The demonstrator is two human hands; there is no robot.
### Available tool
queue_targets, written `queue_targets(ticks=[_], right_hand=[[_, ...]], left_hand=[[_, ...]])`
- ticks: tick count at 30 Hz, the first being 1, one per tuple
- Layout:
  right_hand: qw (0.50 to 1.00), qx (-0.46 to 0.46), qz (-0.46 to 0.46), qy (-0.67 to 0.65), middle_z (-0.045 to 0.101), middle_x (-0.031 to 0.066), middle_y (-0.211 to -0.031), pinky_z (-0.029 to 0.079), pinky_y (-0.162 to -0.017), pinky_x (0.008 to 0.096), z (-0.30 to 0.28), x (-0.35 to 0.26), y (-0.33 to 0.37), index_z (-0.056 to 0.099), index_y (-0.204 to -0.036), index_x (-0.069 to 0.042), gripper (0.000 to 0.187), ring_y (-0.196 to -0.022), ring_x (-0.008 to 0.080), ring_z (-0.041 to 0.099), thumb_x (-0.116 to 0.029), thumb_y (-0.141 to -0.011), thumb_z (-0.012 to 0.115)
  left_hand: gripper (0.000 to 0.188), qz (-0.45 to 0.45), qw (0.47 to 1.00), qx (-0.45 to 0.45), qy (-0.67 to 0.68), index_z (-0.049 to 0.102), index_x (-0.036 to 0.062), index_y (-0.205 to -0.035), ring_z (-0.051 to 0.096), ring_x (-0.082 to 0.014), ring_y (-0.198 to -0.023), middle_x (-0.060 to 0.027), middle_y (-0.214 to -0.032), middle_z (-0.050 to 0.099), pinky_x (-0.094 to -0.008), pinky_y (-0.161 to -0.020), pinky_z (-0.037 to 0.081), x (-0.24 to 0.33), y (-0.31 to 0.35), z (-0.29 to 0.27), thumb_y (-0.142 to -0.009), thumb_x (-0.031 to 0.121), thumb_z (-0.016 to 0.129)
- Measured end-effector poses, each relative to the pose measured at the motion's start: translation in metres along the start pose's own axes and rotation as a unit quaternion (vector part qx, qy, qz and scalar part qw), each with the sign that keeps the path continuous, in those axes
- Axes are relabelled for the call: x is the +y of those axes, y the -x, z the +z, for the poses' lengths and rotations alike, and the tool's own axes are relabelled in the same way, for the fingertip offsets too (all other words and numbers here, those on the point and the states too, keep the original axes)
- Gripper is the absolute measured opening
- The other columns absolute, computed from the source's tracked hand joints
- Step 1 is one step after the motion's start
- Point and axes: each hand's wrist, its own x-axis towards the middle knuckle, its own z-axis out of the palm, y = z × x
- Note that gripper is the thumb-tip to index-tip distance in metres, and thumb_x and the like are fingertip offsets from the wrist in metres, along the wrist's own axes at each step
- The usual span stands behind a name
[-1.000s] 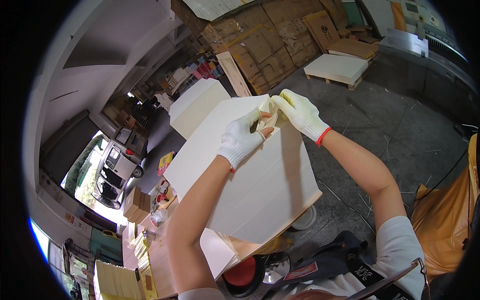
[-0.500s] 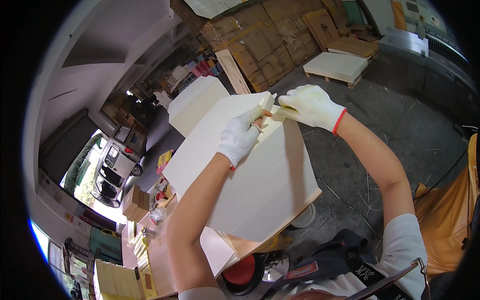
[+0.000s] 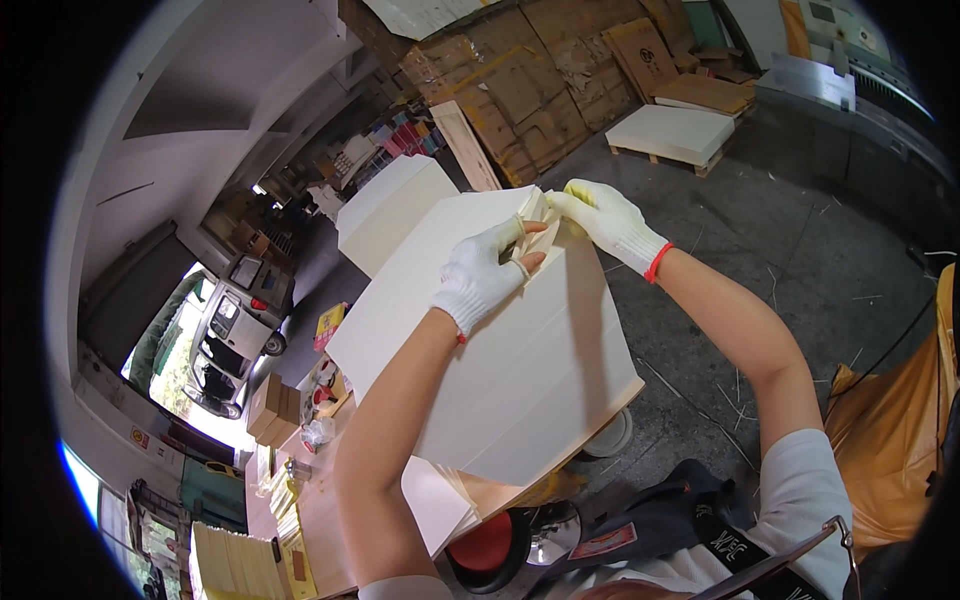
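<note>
Near upper centre, the left hand [image 3: 480,272] kept 2 fingertips spread on the stack [image 3: 510,380]; the right hand [image 3: 602,222] seemingly pinched sheets [image 3: 550,238]. Light, even pressure probably suited.

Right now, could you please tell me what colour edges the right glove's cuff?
The cuff edge is red, clearest in the head view.

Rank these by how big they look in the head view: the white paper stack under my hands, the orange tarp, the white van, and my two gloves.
1. White paper stack
2. Orange tarp
3. White van
4. Left glove and right glove: too alike to rank.
</note>
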Motion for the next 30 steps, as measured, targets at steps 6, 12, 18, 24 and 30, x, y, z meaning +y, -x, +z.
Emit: queue_targets(ticks=[6, 12, 18, 24, 30], right_hand=[[1.0, 0.007, -0.016, 0.001, 0.06, 0.0007, -0.074, 0.043, -0.068, 0.0281, 0.0, 0.008, -0.002, 0.063, -0.089, -0.007, 0.046, -0.069, 0.0108, 0.053, -0.051, -0.099, 0.056], [0.991, 0.104, -0.071, 0.037, 0.07, 0.0163, -0.09, 0.049, -0.079, 0.0435, -0.02, 0.001, 0.005, 0.065, -0.101, -0.007, 0.049, -0.092, 0.0353, 0.068, -0.054, -0.099, 0.052], [0.966, -0.004, -0.03, 0.258, 0.071, 0.0141, -0.088, 0.05, -0.079, 0.0425, -0.026, -0.003, 0.014, 0.067, -0.095, -0.009, 0.054, -0.087, 0.0342, 0.068, -0.06, -0.096, 0.051], [0.939, 0.035, -0.127, 0.318, 0.072, 0.0128, -0.085, 0.051, -0.078, 0.0422, -0.017, 0.006, 0.019, 0.068, -0.093, -0.009, 0.052, -0.087, 0.0319, 0.07, -0.059, -0.093, 0.052], [0.939, -0.185, 0.11, -0.269, 0.071, 0.0151, -0.102, 0.054, -0.072, 0.0351, -0.023, -0.022, 0.009, 0.066, -0.114, -0.008, 0.042, -0.082, 0.0256, 0.071, -0.046, -0.099, 0.057]], left_hand=[[0.039, -0.005, 1.0, -0.002, -0.022, 0.069, 0.0194, -0.13, 0.066, -0.0167, -0.078, -0.0092, -0.089, 0.07, -0.0305, -0.077, 0.053, 0.01, 0.003, -0.002, -0.091, 0.022, 0.072], [0.048, 0.12, 0.973, 0.087, -0.175, 0.067, 0.0279, -0.133, 0.07, -0.0341, -0.085, -0.0135, -0.097, 0.072, -0.0404, -0.076, 0.057, 0.005, 0.01, 0.011, -0.086, 0.015, 0.063], [0.048, 0.071, 0.97, 0.098, -0.21, 0.062, 0.0283, -0.135, 0.071, -0.0327, -0.085, -0.0108, -0.099, 0.073, -0.0419, -0.076, 0.057, 0.009, 0.011, 0.012, -0.087, 0.024, 0.066], [0.037, 0.038, 0.974, 0.065, -0.215, 0.062, 0.0239, -0.124, 0.072, -0.0334, -0.084, -0.0099, -0.101, 0.075, -0.0426, -0.075, 0.057, 0.012, 0.007, 0.012, -0.087, 0.026, 0.067], [0.048, 0.025, 0.976, 0.141, -0.162, 0.053, 0.02, -0.129, 0.072, -0.0392, -0.086, -0.0163, -0.1, 0.073, -0.0476, -0.076, 0.056, 0.005, 0.011, 0.013, -0.084, 0.023, 0.072]])
